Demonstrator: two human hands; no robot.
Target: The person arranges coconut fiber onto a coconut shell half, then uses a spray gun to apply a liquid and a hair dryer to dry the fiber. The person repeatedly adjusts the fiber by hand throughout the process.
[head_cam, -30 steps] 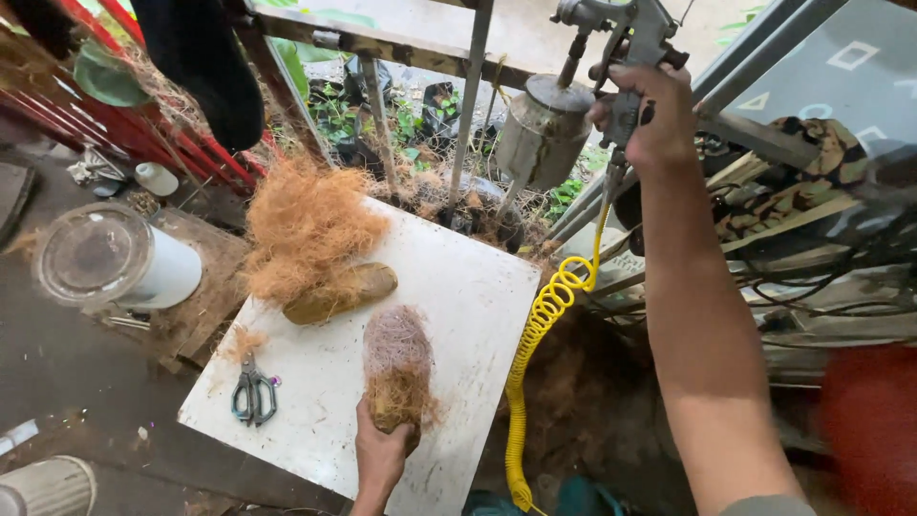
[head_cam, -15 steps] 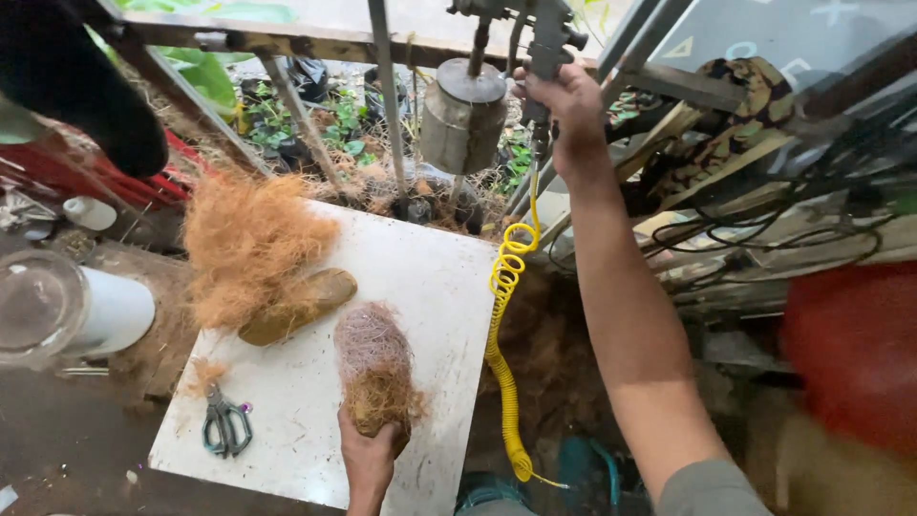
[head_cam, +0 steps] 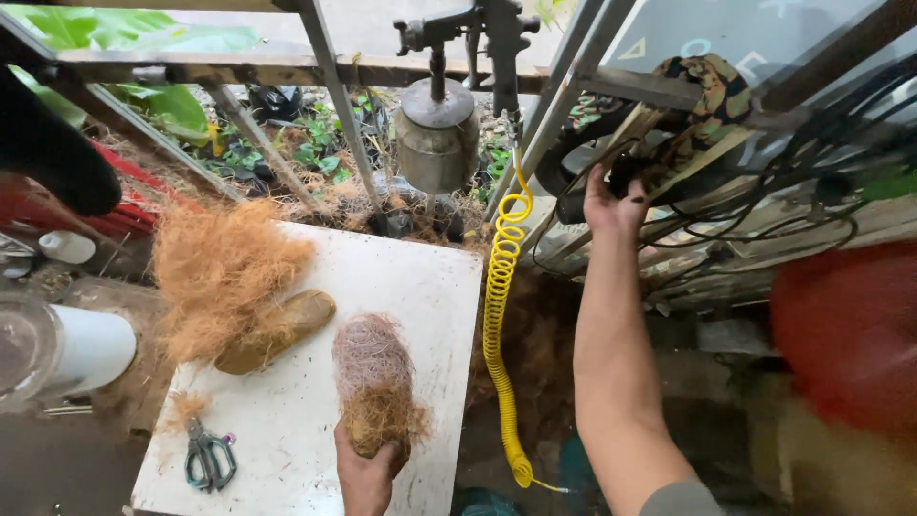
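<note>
White board bears fibre pile; scissors; fibre bundle.

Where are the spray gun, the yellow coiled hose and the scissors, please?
spray gun [head_cam: 439, 134]: head view, on its metal cup.
yellow coiled hose [head_cam: 499, 315]: head view, mid-coil beside the board.
scissors [head_cam: 208, 457]: head view, on the handles.

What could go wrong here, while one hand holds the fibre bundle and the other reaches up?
1. The left hand grips only the bottom end of the tall brown fibre-wrapped bundle, so it may tip over on the white board.
2. The right hand reaches among the tangled black cables; fingers could snag.
3. The coiled yellow air hose hangs beside that forearm, and a pull might drag down the metal spray gun.
</note>
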